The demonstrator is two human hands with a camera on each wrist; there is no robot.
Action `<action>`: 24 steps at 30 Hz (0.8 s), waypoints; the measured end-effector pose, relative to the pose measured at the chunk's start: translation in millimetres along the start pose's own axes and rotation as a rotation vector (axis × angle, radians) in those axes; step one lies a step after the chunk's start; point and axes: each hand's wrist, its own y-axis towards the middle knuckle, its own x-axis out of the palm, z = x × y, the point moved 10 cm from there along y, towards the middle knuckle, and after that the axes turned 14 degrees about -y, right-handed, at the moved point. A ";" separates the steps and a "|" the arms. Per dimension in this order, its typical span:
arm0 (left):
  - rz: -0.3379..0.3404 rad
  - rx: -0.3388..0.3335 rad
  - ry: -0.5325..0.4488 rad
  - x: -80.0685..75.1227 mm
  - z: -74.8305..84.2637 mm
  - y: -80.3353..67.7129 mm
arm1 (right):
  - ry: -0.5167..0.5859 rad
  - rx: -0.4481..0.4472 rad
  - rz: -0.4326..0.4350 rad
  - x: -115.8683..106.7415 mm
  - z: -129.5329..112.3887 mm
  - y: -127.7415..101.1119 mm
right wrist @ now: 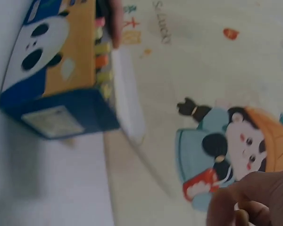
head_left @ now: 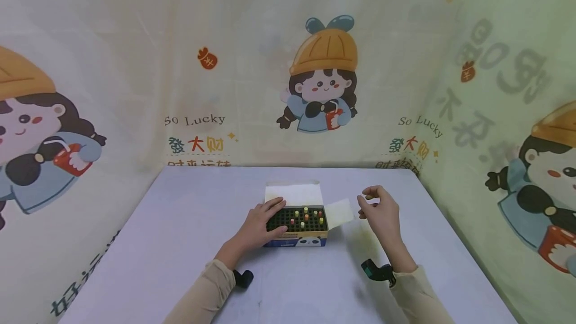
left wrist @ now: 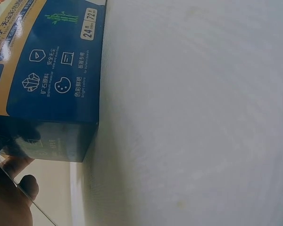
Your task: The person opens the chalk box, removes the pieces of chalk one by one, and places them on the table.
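Note:
An opened box of coloured chalk [head_left: 297,242], blue and yellow with a panda on its front, stands on the table. Its black holed insert holds several chalk sticks [head_left: 307,217] in yellow, pink and orange. My left hand [head_left: 258,223] grips the box's left part, thumb at the front edge and fingers reaching over to the back. To the right of the box my right hand [head_left: 381,214] is raised, fingers loosely bent, with no object visible in them. In the right wrist view, the box [right wrist: 47,61] is blurred and the right hand [right wrist: 247,202] shows at the lower right.
The white lid flap [head_left: 294,194] stands up behind the box, and a side flap [head_left: 340,213] sticks out to the right. A pale table [head_left: 189,219] lies beneath. Cartoon-printed cloth [head_left: 252,79] hangs behind and at both sides.

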 end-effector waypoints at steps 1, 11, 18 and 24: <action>-0.002 -0.002 -0.001 0.3 0.1 0.2 | -0.010 -0.008 -0.011 1.3 -6.3 -1.9; -0.004 0.015 0.012 0.8 2.7 0.9 | -0.140 -0.057 -0.170 32.9 -39.2 -16.9; 0.005 0.030 0.007 0.6 2.5 -0.1 | -0.194 -0.128 -0.224 63.4 -46.2 -30.0; 0.017 0.031 0.004 -0.3 0.8 -1.0 | -0.198 -0.176 -0.238 87.0 -52.9 -37.7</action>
